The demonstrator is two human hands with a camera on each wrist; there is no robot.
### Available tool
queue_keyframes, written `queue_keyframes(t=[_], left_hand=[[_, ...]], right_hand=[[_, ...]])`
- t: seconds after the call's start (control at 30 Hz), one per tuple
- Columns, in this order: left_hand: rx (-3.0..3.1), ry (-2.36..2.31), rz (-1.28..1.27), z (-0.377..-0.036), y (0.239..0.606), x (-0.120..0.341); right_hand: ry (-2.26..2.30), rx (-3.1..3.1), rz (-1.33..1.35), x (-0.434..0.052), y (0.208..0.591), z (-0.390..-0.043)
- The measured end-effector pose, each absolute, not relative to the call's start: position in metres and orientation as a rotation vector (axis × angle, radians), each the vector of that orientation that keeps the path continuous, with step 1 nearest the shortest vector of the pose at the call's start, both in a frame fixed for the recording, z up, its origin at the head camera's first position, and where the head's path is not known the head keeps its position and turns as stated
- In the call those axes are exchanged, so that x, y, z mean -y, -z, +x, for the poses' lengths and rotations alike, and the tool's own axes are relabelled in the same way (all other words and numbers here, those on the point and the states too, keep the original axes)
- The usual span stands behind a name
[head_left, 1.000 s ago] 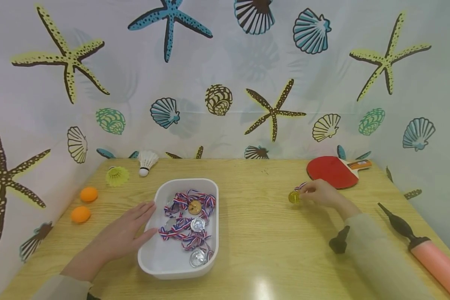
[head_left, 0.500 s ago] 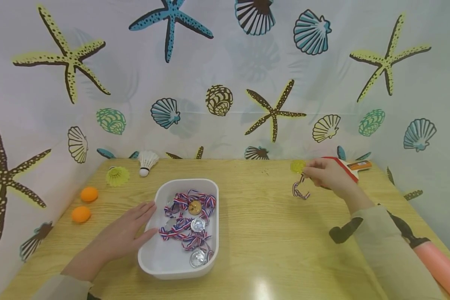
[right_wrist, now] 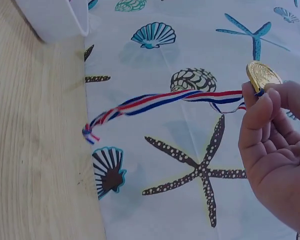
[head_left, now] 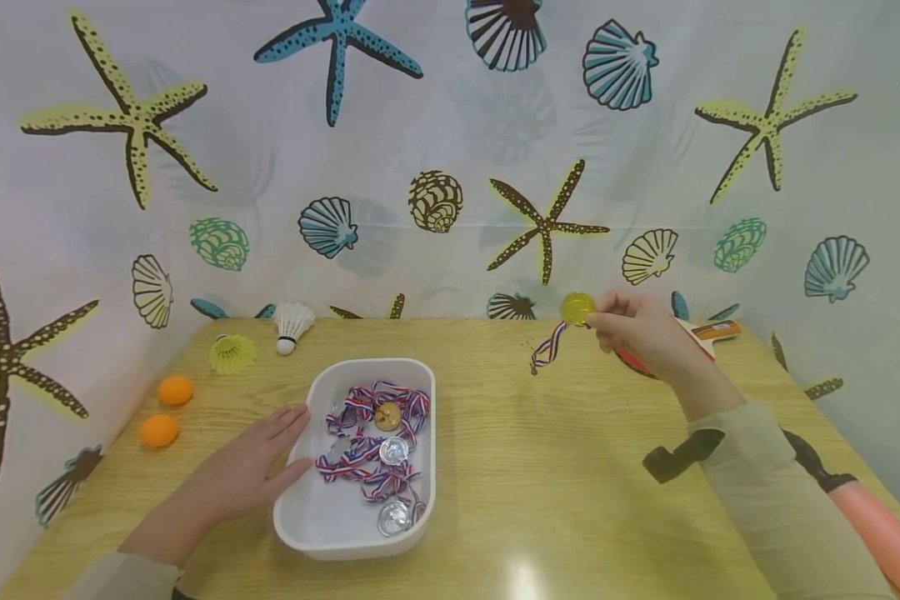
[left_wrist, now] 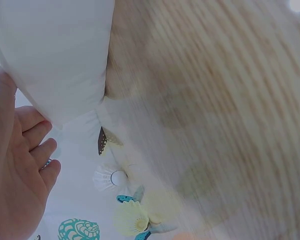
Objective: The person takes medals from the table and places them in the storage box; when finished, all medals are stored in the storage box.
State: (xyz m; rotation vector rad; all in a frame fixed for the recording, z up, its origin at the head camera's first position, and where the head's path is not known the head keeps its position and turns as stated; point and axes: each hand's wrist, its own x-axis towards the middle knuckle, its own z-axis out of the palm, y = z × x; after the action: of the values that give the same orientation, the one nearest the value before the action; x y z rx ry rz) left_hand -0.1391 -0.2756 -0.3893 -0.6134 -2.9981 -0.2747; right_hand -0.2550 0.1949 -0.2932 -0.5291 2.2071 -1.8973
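Observation:
My right hand (head_left: 648, 337) pinches a gold medal (head_left: 577, 309) by its edge, up off the table near the back. From the medal a red, white and blue ribbon (right_wrist: 165, 100) trails leftward, its knotted end swinging free. My left hand (head_left: 243, 467) rests with straight fingers against the left rim of a white tub (head_left: 348, 546). In the left wrist view, the fingertips (left_wrist: 43, 121) touch the tub's wall. Inside the tub lie a bronze-coloured medal (head_left: 387, 416), silver medals (head_left: 393, 517) and tangled striped ribbons (head_left: 360, 454).
Two orange balls (head_left: 159, 431), a yellow shuttlecock (head_left: 232, 354) and a white shuttlecock (head_left: 294, 327) lie at the left. Behind my right hand is a red table-tennis bat (head_left: 708, 333). A pink hand pump (head_left: 877, 529) lies at the right edge, partly behind my forearm. A patterned curtain (head_left: 420, 125) backs the table.
My right hand has raised the gold medal from low over the table to higher up and slightly left, its ribbon now hanging and swung left. The left hand stays on the tub.

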Motion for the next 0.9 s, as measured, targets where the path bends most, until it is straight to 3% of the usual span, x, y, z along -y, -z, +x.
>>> queue_keyframes(t=[0.9], left_hand=[[2.986,0.263,-0.607,-0.139,0.39,0.277]], right_hand=[[2.035,-1.98,-0.676,-0.114,0.267,-0.235]])
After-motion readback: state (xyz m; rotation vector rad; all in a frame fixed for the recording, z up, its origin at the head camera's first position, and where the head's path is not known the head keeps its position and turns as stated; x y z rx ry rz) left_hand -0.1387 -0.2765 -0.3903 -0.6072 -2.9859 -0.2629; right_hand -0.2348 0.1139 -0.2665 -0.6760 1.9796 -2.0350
